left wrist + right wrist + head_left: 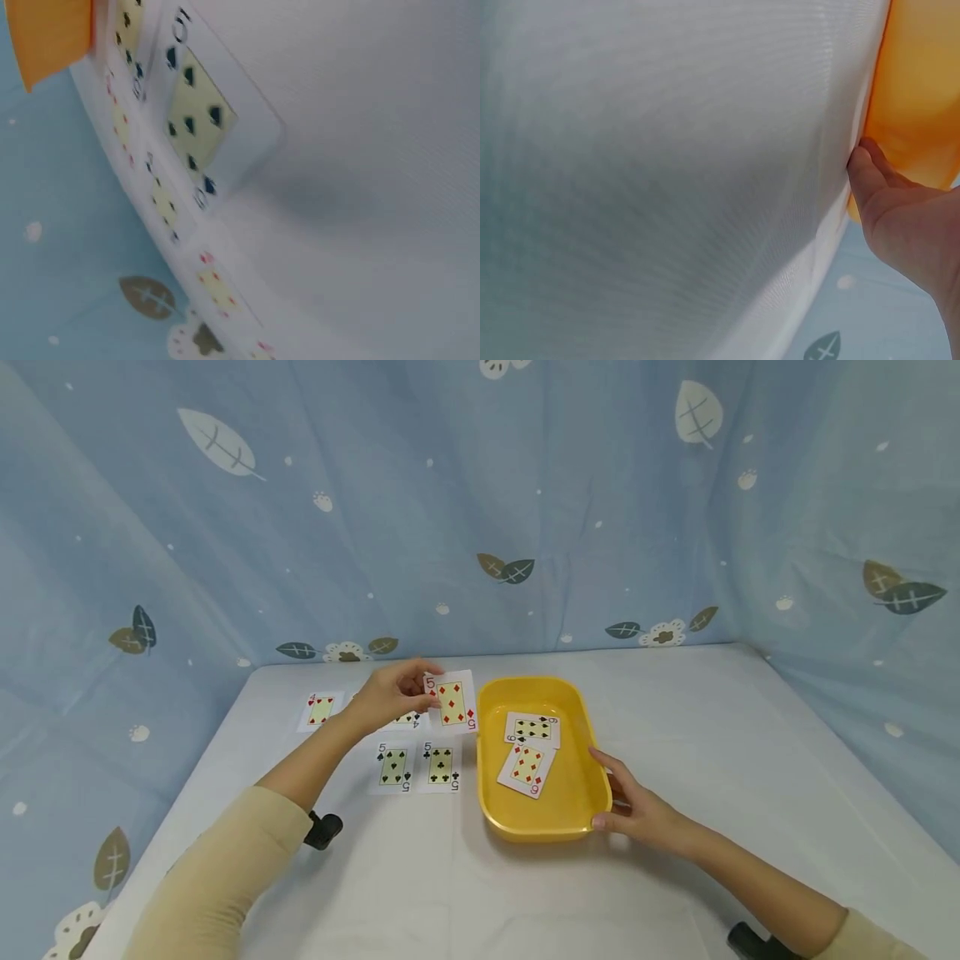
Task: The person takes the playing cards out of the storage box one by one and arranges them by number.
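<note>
My left hand (390, 697) pinches a five of diamonds (452, 702) by its left edge, held up just left of a yellow plastic tray (551, 828). Inside the tray lie a six of spades (532, 727) and a six of diamonds (527, 768), the two overlapping. My right hand (641, 814) holds the tray's right side, thumb near the front corner and forefinger at the rim. In the right wrist view its fingers lie against the yellow wall (915, 90). Below the left hand, a five of spades (393, 768) sits beside a five of clubs (440, 766).
Behind the fives runs a row of fours, with a four of hearts (320, 710) at its left end; my left hand and its card partly cover the others. A white cloth (712, 727) covers the table, and a blue patterned curtain (420, 510) hangs behind.
</note>
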